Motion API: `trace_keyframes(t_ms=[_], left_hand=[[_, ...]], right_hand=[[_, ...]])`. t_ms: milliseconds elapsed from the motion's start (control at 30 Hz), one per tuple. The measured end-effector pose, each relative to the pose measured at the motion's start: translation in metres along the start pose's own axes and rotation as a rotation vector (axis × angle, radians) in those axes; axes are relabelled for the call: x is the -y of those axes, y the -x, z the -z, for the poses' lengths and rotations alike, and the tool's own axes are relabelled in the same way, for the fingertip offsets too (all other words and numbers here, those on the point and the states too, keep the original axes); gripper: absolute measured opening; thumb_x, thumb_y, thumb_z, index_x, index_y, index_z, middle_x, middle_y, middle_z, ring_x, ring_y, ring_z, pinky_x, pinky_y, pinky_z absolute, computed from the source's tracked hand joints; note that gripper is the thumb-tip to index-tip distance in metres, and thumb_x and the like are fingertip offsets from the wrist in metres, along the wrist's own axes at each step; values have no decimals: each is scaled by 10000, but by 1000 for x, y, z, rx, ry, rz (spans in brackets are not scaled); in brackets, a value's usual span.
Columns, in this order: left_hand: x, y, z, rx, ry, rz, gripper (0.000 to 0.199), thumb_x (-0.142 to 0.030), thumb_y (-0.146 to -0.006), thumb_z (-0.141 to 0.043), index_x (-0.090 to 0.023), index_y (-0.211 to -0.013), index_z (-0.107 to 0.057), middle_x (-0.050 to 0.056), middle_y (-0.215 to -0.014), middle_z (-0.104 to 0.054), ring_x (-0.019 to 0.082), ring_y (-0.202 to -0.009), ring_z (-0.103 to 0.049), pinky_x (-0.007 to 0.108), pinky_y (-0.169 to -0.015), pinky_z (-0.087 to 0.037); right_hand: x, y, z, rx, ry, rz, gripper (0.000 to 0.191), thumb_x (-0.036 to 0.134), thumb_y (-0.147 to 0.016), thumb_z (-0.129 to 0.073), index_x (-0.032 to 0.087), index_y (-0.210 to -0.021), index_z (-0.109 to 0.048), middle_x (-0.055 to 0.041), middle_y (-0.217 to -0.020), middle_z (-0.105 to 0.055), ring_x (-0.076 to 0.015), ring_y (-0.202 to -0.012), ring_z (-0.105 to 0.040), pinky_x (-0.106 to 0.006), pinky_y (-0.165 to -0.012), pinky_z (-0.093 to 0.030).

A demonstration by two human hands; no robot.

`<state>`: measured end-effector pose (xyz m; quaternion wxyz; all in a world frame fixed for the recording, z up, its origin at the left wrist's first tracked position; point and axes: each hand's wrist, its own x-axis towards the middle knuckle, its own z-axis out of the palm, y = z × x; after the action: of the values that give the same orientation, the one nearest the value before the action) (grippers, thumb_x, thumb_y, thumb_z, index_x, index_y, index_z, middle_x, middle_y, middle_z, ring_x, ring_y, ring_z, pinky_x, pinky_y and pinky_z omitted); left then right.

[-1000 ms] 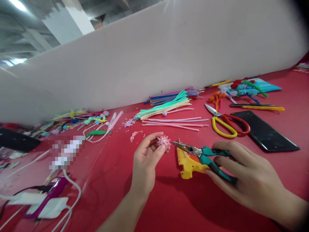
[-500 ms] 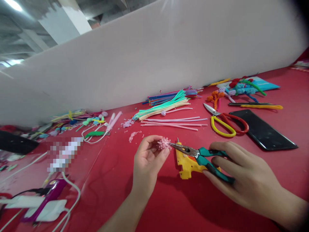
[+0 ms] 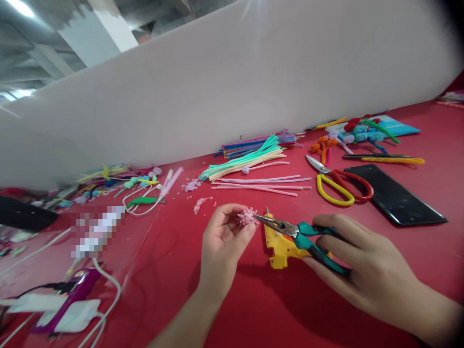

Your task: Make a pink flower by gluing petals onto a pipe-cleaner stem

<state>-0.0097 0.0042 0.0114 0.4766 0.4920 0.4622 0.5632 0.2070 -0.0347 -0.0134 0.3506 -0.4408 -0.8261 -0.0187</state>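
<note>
Between the thumb and fingers of my left hand (image 3: 223, 246) is a small pink pipe-cleaner flower (image 3: 247, 216) with short spiky tips. My right hand (image 3: 366, 261) is wrapped around the green-and-black handles of long-nose pliers (image 3: 290, 229). The narrow jaws of the pliers reach the right side of the flower; whether they grip a tip is too small to tell. Beneath the pliers, a yellow glue gun (image 3: 281, 253) lies on the red table (image 3: 253, 309), partly covered by them.
Loose pink pipe cleaners (image 3: 261, 186) lie beyond my hands, with bundles of green and cream ones (image 3: 246, 162) behind. Scissors (image 3: 335, 186) and a black phone (image 3: 395, 193) are at right. White cables (image 3: 112, 280) and a purple power strip (image 3: 68, 299) occupy the left. A white partition (image 3: 232, 87) stands behind.
My hands hold nearly the same pose. The flower and my left hand have shifted very slightly to the right; the pliers remain against the flower.
</note>
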Motion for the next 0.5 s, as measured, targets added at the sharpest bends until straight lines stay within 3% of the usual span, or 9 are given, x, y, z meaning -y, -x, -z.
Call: trace_keyframes(t_ms=[200,500], left_hand=[[0,1,-1,15,-25,-31,217,-192,-730,-704,-185,-928,-616,16,-863,-615,125,-788,-592,233,-751,-483],[-4,4,-3,-20,-73,-29,199,-202,-704,-717,-190,-877,-620,9,-816,-617,128,-752,-593,229,-717,-481]], right_hand=[[0,0,-1,-18,23,21,112,212,-879,-517,175,-799,-586,-124,-1031,-574,-197,-827,-607,-311,-659,-496],[4,1,-2,-44,237,104,143,191,-867,-527,178,-750,-608,-121,-992,-610,-209,-756,-571,-329,-612,-452]])
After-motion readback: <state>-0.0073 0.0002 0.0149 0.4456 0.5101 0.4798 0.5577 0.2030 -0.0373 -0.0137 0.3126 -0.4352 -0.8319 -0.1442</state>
